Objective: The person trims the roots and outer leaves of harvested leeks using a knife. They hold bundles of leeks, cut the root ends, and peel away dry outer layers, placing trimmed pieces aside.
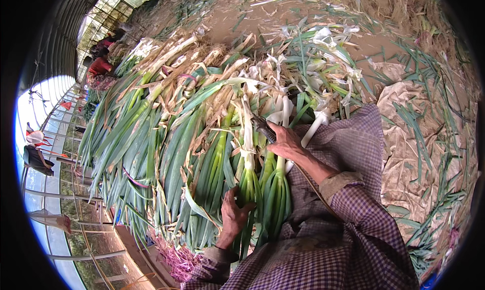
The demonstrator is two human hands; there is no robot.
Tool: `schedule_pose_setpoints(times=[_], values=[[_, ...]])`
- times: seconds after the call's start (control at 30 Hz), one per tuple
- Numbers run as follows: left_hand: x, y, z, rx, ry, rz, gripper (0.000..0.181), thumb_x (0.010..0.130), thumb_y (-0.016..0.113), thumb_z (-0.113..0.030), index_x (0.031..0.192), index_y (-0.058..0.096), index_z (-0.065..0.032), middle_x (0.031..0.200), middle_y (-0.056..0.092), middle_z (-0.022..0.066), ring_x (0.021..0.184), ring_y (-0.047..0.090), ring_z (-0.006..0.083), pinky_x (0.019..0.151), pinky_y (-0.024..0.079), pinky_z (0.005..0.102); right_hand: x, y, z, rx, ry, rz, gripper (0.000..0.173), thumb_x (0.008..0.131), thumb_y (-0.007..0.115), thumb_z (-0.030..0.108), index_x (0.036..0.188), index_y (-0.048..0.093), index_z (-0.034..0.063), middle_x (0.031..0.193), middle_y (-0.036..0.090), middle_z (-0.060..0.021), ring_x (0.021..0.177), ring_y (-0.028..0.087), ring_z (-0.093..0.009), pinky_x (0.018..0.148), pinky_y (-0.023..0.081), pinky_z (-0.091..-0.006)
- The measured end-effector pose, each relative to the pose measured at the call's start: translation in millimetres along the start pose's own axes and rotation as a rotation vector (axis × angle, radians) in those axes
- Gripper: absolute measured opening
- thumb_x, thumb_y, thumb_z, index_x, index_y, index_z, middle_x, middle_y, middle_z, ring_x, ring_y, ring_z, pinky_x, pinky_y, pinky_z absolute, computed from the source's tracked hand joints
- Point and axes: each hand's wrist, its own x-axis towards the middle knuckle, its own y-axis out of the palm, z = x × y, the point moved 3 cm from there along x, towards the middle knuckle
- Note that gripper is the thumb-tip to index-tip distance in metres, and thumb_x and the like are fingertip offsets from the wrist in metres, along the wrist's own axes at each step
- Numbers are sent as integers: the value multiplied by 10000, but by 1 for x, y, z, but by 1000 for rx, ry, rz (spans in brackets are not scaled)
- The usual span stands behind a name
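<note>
Before me lies a thick heap of Welsh onions (170,149), pale shanks and roots away from me, green leaves towards me. My right hand (286,140) grips a dark hand tool (264,129), apparently an air gun, whose tip is beside the white shank of one onion (247,146). From it a thin hose (314,187) runs back along my forearm. Lower down, my left hand (234,212) is at the green leaves of that same onion, thumb and fingers spread; whether it grips them is unclear. Another onion (279,176) with a bare pale shank lies against my lap.
Peeled skins (322,62) pile up beyond my lap. A tan sheet (420,138) strewn with leaf scraps covers ground to the right. Purple-pink strips (178,256) lie lower left. A person in red (100,72) sits farther off beside the heap. Metal framing (87,257) edges the left.
</note>
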Motion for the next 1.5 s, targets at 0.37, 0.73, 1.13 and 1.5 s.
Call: schedule_pose_setpoints(times=[0.37, 0.73, 1.13, 1.5], values=[[23, 1, -7, -340, -169, 213, 623, 819, 854, -331, 1257, 643, 58, 1046, 744, 154, 930, 701, 213, 845, 544, 338, -102, -8, -13, 129, -17, 111, 863, 721, 768, 95, 1534, 481, 135, 990, 725, -230, 869, 716, -356, 814, 562, -432], [44, 27, 25, -763, -428, 140, 653, 1003, 610, -561, 1213, 673, 54, 1018, 724, 82, 870, 662, 147, 793, 539, 298, -206, -45, -16, -7, -86, 270, 884, 778, 750, 133, 1588, 394, 136, 866, 712, -244, 756, 710, -377, 739, 576, -471], [63, 43, 52, -884, -528, 247, 278, 1054, 554, -150, 1239, 644, 37, 980, 740, 90, 750, 725, 159, 613, 597, 283, -155, -41, -3, 25, -63, 253, 904, 767, 765, 105, 1589, 392, 147, 1036, 715, -261, 888, 716, -403, 845, 572, -457], [64, 44, 42, -125, 101, -155, 325, 893, 730, -73, 1182, 614, 20, 995, 675, 170, 898, 656, 303, 833, 525, 379, -86, -12, -23, 50, -113, 13, 703, 798, 741, 140, 1464, 517, 121, 898, 716, -247, 836, 709, -444, 729, 558, -515]])
